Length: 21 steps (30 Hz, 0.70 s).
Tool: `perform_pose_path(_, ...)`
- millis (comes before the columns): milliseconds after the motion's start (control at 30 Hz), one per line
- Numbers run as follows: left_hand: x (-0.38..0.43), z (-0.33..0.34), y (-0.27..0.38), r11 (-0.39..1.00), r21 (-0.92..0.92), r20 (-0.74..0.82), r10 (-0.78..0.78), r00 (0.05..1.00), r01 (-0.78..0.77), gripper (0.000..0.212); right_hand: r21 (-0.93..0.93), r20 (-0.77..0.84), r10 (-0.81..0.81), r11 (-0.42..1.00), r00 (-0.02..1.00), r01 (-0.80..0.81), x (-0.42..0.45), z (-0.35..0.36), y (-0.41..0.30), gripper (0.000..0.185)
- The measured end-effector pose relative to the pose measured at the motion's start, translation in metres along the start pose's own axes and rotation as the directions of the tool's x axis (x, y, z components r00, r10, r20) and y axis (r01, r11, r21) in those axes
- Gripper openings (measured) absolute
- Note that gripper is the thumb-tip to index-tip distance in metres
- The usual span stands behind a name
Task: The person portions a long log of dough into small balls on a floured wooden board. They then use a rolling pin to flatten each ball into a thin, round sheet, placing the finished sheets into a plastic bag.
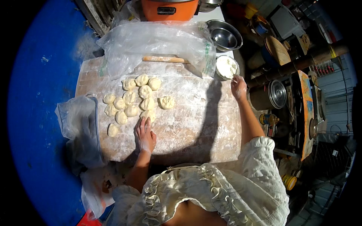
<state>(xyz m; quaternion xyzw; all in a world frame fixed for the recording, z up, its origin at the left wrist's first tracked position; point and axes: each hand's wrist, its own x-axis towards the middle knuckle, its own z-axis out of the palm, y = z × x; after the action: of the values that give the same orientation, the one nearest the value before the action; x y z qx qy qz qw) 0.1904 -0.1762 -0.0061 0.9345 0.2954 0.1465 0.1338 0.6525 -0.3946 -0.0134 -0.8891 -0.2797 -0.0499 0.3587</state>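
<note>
Several round pieces of pale dough (131,110) lie on the left half of a floured wooden board (181,135). My left hand (146,135) rests at the board's near side, its fingertips touching the lowest dough piece (148,115). One dough piece (167,102) sits a little apart, to the right of the group. My right hand (239,86) is at the near rim of a bowl of white flour (226,67), fingers bent; whether it pinches some flour cannot be told. A wooden rolling pin (165,59) lies at the board's far side, partly under a clear plastic sheet.
Crumpled clear plastic (158,36) covers the board's far edge. Behind it stands an orange container (169,11); metal bowls (224,35) are at the far right. A plastic bag (82,121) hangs over the left edge. Right of the board are a lidded pot (277,94) and shelves.
</note>
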Motion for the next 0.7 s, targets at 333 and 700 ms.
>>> perform_pose_path(333, 0.035, 0.009, 0.008, 0.972, -0.167, -0.057, -0.179, 0.982, 0.167, 0.063, -0.236, 0.159, -0.095, 0.963, 0.983, 0.131, 0.087, 0.082, 0.011, 0.027)
perform_pose_path(700, 0.0, 0.029, 0.017, 0.984, -0.099, 0.191, 0.168, 0.967, -0.151, 0.053, 0.885, 0.152, 0.294, 0.384, 0.944, -0.262, 0.009, -0.009, -0.085, 0.021)
